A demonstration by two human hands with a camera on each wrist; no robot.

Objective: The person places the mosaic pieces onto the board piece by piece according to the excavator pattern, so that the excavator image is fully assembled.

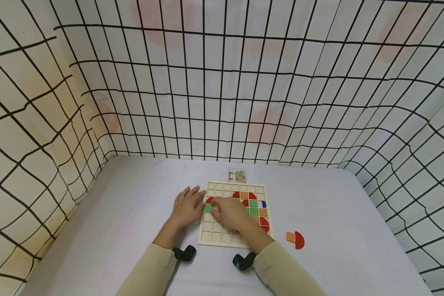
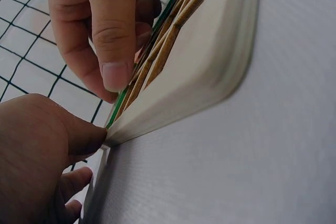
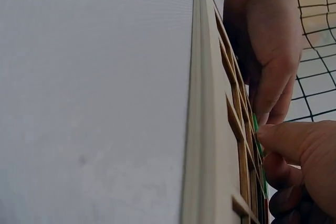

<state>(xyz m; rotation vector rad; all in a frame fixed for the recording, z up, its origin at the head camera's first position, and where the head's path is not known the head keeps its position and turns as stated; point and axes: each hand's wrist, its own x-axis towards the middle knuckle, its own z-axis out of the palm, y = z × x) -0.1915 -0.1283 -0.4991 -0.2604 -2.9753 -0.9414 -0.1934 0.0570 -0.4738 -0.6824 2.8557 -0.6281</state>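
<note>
A pale wooden grid board (image 1: 207, 236) lies on the table with coloured pieces in several cells. My left hand (image 1: 186, 207) rests at its left edge, fingers extended; in the left wrist view the left thumb (image 2: 84, 132) touches the board's rim. Over the board's left part, my right hand (image 1: 229, 211) bends its thumb and index finger down beside a red rounded piece (image 1: 209, 200) and a green square (image 1: 209, 207). In the right wrist view the right thumb (image 3: 283, 135) is close to a green piece (image 3: 255, 122). I cannot tell whether the right fingers pinch a piece.
Red, green and orange pieces and a blue piece (image 1: 264, 204) sit on the board's right side. An orange square (image 1: 290, 237) and a red half-circle (image 1: 299, 240) lie on the table at right. A small patterned card (image 1: 237, 175) stands behind the board. Black netting (image 1: 225, 98) surrounds the table.
</note>
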